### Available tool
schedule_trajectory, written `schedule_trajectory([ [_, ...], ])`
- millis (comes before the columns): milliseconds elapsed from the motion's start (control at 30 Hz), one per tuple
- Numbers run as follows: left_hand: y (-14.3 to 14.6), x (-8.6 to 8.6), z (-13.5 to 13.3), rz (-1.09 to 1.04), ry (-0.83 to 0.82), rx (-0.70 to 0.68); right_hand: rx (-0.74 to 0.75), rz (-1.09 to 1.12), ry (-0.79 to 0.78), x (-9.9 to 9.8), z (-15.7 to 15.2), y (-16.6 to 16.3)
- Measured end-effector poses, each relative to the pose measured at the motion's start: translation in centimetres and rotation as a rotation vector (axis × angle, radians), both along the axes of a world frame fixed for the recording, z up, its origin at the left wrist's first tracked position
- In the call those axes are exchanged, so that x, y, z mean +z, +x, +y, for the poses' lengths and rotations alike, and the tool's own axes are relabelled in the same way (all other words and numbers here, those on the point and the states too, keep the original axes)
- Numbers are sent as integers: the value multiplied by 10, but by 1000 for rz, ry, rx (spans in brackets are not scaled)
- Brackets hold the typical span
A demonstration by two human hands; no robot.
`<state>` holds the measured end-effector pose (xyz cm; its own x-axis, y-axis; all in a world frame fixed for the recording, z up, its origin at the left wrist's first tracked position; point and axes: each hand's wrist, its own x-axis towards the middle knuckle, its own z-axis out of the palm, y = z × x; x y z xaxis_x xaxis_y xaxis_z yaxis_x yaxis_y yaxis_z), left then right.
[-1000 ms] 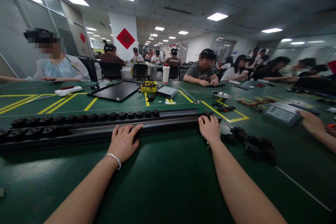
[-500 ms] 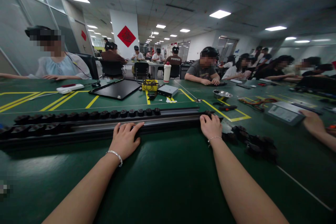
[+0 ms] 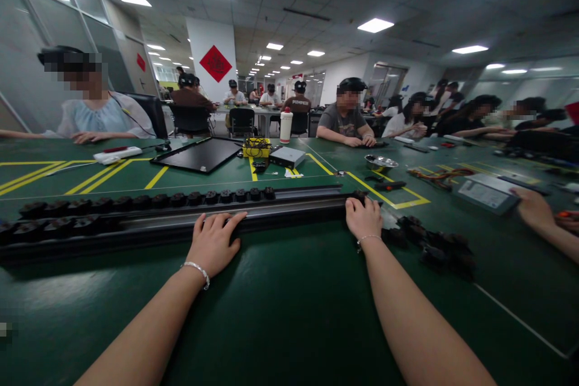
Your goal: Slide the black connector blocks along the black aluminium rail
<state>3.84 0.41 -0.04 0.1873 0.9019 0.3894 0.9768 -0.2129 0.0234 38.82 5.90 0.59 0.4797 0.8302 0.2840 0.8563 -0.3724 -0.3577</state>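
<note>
A long black rail (image 3: 289,218) lies across the green table in front of me, its channel holding several black modules (image 3: 52,228) at the left end. Behind it runs a second rail (image 3: 307,190), lined with a row of similar black modules (image 3: 194,198). My left hand (image 3: 213,242) rests on the front rail near its middle, fingers spread over the edge. At the rail's right end, my right hand (image 3: 364,218) has its fingers bent round a small black module (image 3: 360,195), mostly covered by them. Loose black modules (image 3: 436,238) are heaped right of that hand.
Beyond the rails lie a black panel (image 3: 199,154), a yellow box with cables (image 3: 256,147), a grey drive (image 3: 287,157) and a metal bowl (image 3: 381,162). At right, another person's hand (image 3: 536,208) touches a grey power supply (image 3: 486,193). Several people sit around.
Both hands stay practically where they were on the rail. The whole view has shifted slightly. The person across the table has raised their head a little.
</note>
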Motion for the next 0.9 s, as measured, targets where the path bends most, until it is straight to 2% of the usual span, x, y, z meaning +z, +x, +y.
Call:
schedule_trajectory([
  [333, 0, 0, 0, -10, -3, -1, 24, -36, 72, -14, 10, 10],
  [600, -1, -1, 1, -30, -6, -12, -9, -67, 119, -11, 5, 5],
  [900, 1, -2, 0, -40, 16, -13, -31, -81, 132, -9, 7, 15],
])
